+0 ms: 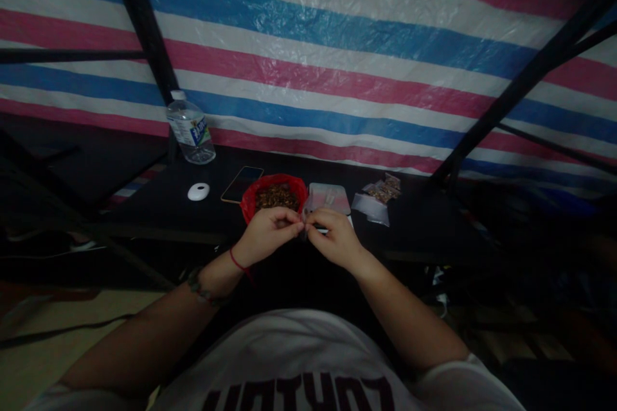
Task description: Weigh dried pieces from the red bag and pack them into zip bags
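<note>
My left hand (270, 231) and my right hand (336, 239) meet above the table's front edge, thumbs and fingertips pinched together. Between them is a small clear plastic bag (304, 233), mostly hidden by the fingers and dim. Just behind my left hand stands a red plastic bag (299, 187), its mouth wide and brown small pieces (276, 197) inside. Beyond my right hand lies a pale, flat, translucent tray (332, 196). To its right are flat clear bags (372, 209), and several small filled bags (385, 189) lie behind those.
On the black table (414, 225), a phone (242, 183) and a white rounded object (198, 191) lie to the left. A clear bottle (193, 131) stands at the back left. Dark metal posts (144, 26) rise before a striped plastic sheet (313, 32).
</note>
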A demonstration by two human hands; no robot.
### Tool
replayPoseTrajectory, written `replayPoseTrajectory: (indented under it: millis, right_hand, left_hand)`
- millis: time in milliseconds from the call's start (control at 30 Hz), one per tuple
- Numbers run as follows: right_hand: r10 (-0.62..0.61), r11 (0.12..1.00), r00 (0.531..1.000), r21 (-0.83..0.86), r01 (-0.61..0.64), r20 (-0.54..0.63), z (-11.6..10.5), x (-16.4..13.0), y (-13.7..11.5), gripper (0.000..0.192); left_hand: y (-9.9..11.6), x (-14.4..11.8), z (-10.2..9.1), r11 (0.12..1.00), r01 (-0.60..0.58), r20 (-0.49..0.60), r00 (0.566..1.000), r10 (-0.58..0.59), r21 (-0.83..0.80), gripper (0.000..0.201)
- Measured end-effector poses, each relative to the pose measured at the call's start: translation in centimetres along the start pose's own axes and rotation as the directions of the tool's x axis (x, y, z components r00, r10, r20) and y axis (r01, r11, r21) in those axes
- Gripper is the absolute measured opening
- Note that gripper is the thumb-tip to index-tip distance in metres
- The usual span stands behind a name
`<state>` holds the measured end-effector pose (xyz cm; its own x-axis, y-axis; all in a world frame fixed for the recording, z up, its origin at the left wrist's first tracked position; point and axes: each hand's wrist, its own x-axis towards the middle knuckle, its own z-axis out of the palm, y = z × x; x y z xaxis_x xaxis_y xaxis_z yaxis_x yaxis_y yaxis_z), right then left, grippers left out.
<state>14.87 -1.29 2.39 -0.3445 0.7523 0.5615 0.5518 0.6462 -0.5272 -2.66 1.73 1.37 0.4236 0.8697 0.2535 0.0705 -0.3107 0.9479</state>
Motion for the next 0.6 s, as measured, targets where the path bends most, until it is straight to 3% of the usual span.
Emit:
replayPoseTrajectory:
  millis: [267,467,600]
  right_hand:
    - [0.169,0.984,0.983,-0.047,-0.173,-0.067,1.8,-0.3,0.2,0.018]
    - [0.194,0.979,0.980,-0.054,-0.196,-0.035,1.5,0.0,0.6,0.019]
    - [0.217,0.976,0.963,0.056,-0.210,-0.163,0.8,0.4,2.2,0.015]
  left_hand:
    - [-1.1,-0.2,1.1,0.997,0.069,-0.108,0.992,-0.067,0.016,0.005]
    - [-1.9,0.1,2.1,0.957,0.120,-0.121,0.980,-0.157,-0.264,0.013]
    - [-1.8,0.3,2.0,0.867,0.171,-0.092,0.966,-0.241,-0.467,0.022]
